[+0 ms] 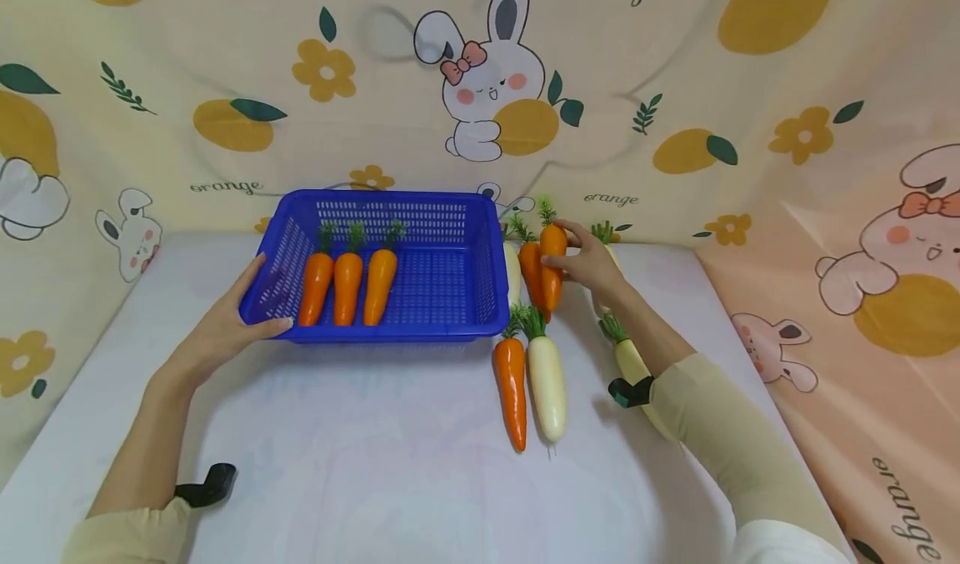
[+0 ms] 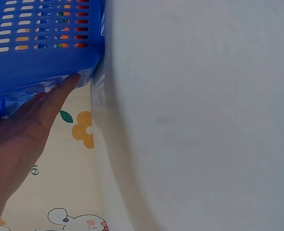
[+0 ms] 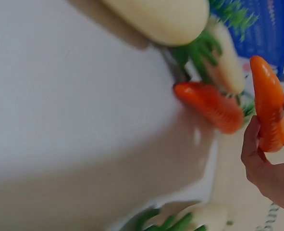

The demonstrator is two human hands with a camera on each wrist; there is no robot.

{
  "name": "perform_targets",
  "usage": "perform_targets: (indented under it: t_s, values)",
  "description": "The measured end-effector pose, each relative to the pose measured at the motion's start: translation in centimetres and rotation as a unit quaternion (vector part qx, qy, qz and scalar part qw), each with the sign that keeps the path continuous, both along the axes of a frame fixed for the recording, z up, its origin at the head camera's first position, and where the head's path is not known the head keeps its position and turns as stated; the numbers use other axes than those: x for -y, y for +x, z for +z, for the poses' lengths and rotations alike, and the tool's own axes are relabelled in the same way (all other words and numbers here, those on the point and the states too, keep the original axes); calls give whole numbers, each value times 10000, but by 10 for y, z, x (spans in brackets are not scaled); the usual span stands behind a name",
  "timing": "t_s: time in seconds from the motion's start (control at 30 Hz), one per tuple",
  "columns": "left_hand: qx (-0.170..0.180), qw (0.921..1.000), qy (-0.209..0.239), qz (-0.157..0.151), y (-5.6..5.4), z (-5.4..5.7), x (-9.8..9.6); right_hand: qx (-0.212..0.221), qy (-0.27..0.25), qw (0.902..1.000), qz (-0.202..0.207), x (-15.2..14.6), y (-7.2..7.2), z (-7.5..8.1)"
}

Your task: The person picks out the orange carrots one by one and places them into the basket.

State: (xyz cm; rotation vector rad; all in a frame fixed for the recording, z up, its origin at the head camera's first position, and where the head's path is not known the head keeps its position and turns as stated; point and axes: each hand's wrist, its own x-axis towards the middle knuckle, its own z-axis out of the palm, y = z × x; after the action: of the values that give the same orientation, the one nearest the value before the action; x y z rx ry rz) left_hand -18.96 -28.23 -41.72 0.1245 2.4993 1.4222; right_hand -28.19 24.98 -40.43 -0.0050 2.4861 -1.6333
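Note:
My right hand (image 1: 592, 260) pinches an orange toy carrot (image 1: 553, 239) with a green tuft, lifted beside the basket's right end. In the right wrist view the fingers wrap the thick end of this carrot, its tip pointing up. Behind it lies another carrot (image 1: 530, 268) on the table. My left hand (image 1: 225, 326) grips the near left corner of a blue plastic basket (image 1: 375, 332), thumb over the front rim and fingers along the outer left wall. Inside the basket, three carrots (image 1: 347, 289) stand in a row at the left, tufts toward the back.
Right of the basket, a carrot (image 1: 512, 393) and a white radish (image 1: 547, 389) lie side by side. More white radishes lie near the right arm, one radish (image 1: 632, 360) partly under the sleeve. A patterned cloth (image 1: 420, 89) hangs behind the white table (image 1: 337, 464).

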Motion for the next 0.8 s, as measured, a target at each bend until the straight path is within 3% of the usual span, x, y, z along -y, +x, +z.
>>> perform_targets:
  t_s: [0.2,0.4,0.8]
  values:
    - [-89,9999,-87,9,1,1,-2,-170,27,9995,282,22,7,25]
    - [-108,9999,113,-8,0,-1,-2,-332,131,9974,628,51,10,45]
    - [-53,9998,144,84,1,-2,-1,-479,671,9885,1268,118,4,47]
